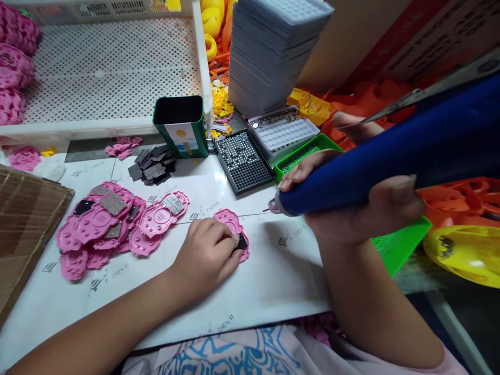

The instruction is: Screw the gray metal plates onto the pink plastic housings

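Note:
My left hand presses on a pink plastic plate lying on the table, its curled fingers on a small black piece set on that plate. In my right hand is a blue electric screwdriver, fingers wrapped round its body. The screwdriver bit points left, above the table and apart from the pink plate. A slim pointed metal tool lies along the screwdriver's upper side; how it is held is unclear. Left of my left hand is a pile of pink plates, some with grey or black pieces.
Behind are a black screw tray, a white tray of small round metal parts, a green tray, a green tin and black pieces. A cardboard box stands left, a tall tray stack at the back.

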`<action>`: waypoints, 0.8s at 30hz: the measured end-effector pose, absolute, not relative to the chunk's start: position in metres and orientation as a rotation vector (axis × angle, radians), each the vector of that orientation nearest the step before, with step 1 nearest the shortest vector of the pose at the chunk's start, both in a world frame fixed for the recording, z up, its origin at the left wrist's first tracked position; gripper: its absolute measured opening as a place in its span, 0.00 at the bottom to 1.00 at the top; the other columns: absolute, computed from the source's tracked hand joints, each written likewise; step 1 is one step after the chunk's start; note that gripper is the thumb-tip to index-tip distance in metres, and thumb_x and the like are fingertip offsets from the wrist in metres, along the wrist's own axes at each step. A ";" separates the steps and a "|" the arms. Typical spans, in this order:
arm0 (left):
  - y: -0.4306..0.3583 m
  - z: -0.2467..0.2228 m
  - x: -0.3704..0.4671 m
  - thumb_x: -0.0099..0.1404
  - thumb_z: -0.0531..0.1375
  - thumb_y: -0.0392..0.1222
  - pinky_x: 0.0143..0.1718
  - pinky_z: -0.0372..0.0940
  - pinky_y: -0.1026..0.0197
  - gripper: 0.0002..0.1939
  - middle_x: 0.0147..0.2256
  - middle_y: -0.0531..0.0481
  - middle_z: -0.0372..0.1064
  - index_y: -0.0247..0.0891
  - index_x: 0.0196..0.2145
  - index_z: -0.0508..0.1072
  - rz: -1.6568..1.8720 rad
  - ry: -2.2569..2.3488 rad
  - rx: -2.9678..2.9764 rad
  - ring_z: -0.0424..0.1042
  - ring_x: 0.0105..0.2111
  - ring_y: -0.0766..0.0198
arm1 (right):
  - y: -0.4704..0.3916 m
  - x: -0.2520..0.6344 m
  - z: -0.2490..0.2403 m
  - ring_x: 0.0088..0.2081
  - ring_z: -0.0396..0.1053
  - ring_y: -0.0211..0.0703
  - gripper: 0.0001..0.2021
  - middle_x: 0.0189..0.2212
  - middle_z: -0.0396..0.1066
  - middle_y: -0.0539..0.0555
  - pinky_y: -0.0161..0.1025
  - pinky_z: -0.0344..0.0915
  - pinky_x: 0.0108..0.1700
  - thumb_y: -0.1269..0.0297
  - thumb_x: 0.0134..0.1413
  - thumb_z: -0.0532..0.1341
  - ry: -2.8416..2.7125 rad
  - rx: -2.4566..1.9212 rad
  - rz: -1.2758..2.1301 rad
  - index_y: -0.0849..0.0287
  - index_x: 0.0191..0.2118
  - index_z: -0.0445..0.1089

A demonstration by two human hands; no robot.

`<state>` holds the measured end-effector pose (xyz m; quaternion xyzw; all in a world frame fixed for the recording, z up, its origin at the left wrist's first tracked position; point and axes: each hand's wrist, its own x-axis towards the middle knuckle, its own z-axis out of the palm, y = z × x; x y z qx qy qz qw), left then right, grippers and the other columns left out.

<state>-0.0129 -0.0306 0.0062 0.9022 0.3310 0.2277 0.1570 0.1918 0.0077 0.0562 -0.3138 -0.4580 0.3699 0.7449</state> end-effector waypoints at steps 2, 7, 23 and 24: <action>-0.030 0.005 -0.013 0.67 0.58 0.36 0.35 0.60 0.55 0.08 0.31 0.46 0.71 0.35 0.31 0.75 0.671 0.936 2.602 0.67 0.33 0.59 | 0.009 0.190 0.058 0.18 0.67 0.43 0.24 0.19 0.73 0.48 0.41 0.69 0.16 0.46 0.38 0.69 -0.994 -0.687 0.814 0.52 0.41 0.78; -0.029 0.000 -0.014 0.66 0.58 0.36 0.34 0.59 0.56 0.08 0.29 0.47 0.70 0.36 0.29 0.74 0.707 0.921 2.632 0.67 0.32 0.60 | 0.031 0.181 0.069 0.16 0.67 0.40 0.16 0.17 0.69 0.43 0.37 0.65 0.16 0.46 0.40 0.66 -0.932 -0.740 0.694 0.48 0.34 0.74; -0.023 -0.009 -0.021 0.65 0.57 0.33 0.33 0.59 0.56 0.07 0.29 0.47 0.70 0.35 0.30 0.74 0.770 0.835 2.652 0.66 0.32 0.59 | 0.114 0.158 0.040 0.15 0.63 0.37 0.17 0.13 0.61 0.41 0.37 0.61 0.20 0.43 0.45 0.58 -0.884 -0.810 0.682 0.51 0.25 0.58; -0.023 -0.009 -0.021 0.64 0.57 0.33 0.33 0.59 0.56 0.07 0.30 0.47 0.70 0.35 0.30 0.74 0.770 0.836 2.651 0.66 0.32 0.59 | 0.115 0.158 0.039 0.15 0.63 0.37 0.17 0.13 0.61 0.41 0.37 0.61 0.19 0.43 0.46 0.58 -0.888 -0.803 0.682 0.51 0.24 0.58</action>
